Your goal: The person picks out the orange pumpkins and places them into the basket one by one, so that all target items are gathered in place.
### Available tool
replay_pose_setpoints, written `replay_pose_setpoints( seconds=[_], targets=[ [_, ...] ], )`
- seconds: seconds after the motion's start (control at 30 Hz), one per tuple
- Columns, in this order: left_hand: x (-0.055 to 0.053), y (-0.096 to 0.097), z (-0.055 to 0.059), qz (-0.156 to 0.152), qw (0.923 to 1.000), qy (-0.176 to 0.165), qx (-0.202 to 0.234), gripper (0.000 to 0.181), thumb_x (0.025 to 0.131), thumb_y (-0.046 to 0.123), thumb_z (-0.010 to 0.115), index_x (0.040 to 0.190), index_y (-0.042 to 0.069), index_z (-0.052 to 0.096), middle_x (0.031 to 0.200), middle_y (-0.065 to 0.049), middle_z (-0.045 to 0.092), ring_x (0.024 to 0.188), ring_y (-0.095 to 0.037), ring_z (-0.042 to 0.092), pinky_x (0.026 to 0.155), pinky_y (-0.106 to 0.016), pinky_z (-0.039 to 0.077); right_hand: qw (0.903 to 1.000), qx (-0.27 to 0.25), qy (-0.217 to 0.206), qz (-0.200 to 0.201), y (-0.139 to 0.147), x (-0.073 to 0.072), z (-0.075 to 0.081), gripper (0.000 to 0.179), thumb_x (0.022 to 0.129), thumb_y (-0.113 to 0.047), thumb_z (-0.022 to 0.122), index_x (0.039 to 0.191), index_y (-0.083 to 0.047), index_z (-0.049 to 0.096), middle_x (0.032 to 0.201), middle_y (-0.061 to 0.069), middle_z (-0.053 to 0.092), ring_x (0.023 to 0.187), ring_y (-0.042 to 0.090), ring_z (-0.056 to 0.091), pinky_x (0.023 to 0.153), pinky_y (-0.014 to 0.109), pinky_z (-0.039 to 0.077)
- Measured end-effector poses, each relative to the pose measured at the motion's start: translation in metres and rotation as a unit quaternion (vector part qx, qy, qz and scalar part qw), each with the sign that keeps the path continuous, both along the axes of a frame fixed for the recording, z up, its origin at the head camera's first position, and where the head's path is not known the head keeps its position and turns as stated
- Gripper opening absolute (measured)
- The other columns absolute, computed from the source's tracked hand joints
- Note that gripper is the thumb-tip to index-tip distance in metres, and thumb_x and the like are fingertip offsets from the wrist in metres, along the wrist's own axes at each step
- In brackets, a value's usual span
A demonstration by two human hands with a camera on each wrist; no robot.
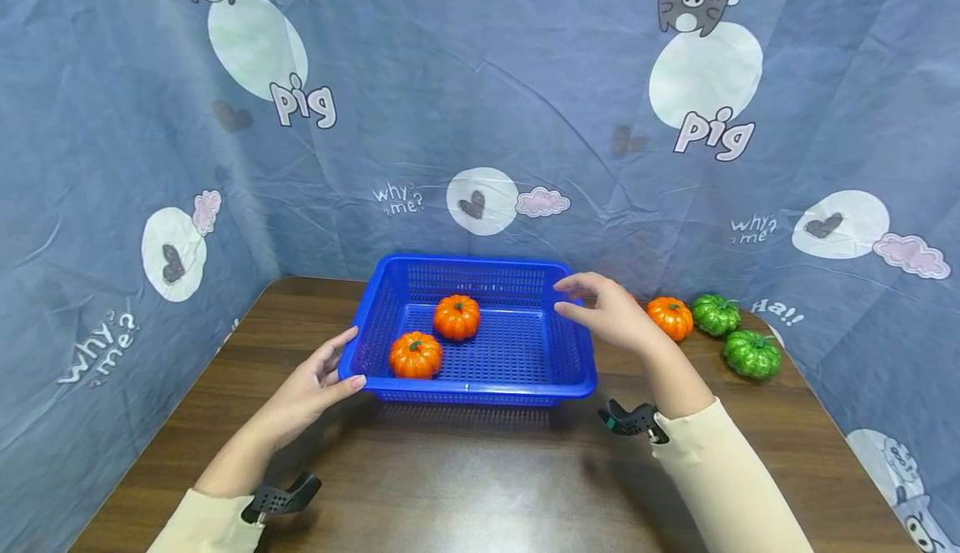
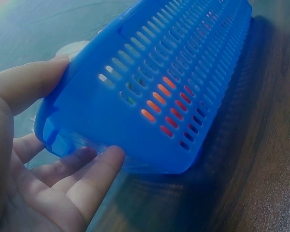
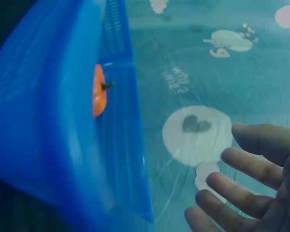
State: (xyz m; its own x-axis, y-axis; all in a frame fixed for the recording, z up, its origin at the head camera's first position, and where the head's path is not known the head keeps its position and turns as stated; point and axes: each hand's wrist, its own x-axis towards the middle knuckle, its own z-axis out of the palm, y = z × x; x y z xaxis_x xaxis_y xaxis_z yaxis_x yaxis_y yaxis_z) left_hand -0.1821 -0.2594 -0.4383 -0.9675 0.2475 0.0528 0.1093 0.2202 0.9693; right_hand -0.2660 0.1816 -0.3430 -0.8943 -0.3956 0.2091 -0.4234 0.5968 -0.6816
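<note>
A blue plastic basket (image 1: 487, 387) with perforated walls stands on the table, holding two small orange pumpkins: one near the front left (image 1: 416, 356), the other farther back (image 1: 457, 317). My left hand (image 1: 306, 395) grips the basket's left front corner. In the left wrist view, that hand's thumb lies on the rim while its fingers reach under the corner. Above the basket's right rim, my right hand (image 1: 611, 311) hovers with parted, loosely extended fingers and nothing between them. The right wrist view shows this hand (image 3: 261, 183) apart from the basket wall (image 3: 67, 116).
Right of the basket, an orange pumpkin (image 1: 670, 318) and two green pumpkins (image 1: 716, 314) sit on the wooden table (image 1: 480, 470). A sliver of another orange thing shows behind my right hand. A blue printed cloth (image 1: 420, 78) hangs around the table.
</note>
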Motion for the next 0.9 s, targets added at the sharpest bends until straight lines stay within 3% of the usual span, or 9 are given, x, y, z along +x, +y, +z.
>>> replay_pose_setpoints(
  seconds=[0.47,0.77,0.9],
  targets=[
    [0.0,0.0,-0.001,0.003,1.0,-0.005,-0.006,0.075,0.098,0.013,0.065,0.159,0.009,0.02,0.154,-0.032,0.031,0.135,-0.049,0.044,0.097,-0.033,0.052,0.9904,-0.065,0.051,-0.111,0.032,-0.005,-0.035,0.032,0.093,-0.014,0.073,0.12,0.002,0.066,0.121,0.023,0.06,0.111,0.04,0.06,0.091,0.05,0.054],
    [0.0,0.0,0.0,0.005,0.9999,0.0,-0.012,0.076,0.098,0.013,0.065,0.159,0.01,0.021,0.153,-0.033,0.034,0.133,-0.049,0.046,0.097,-0.033,0.052,0.9815,-0.059,0.073,-0.167,0.057,-0.014,-0.049,0.035,0.092,-0.012,0.072,0.121,0.006,0.064,0.121,0.029,0.06,0.111,0.045,0.059,0.097,0.058,0.047],
    [-0.001,-0.001,-0.001,0.003,1.0,0.0,-0.004,0.076,0.097,0.012,0.066,0.159,0.009,0.021,0.152,-0.033,0.035,0.133,-0.049,0.046,0.097,-0.03,0.052,0.9757,-0.058,0.069,-0.2,0.063,-0.02,-0.062,0.039,0.092,-0.016,0.073,0.122,0.006,0.064,0.123,0.029,0.059,0.112,0.044,0.059,0.098,0.055,0.047]
  ],
)
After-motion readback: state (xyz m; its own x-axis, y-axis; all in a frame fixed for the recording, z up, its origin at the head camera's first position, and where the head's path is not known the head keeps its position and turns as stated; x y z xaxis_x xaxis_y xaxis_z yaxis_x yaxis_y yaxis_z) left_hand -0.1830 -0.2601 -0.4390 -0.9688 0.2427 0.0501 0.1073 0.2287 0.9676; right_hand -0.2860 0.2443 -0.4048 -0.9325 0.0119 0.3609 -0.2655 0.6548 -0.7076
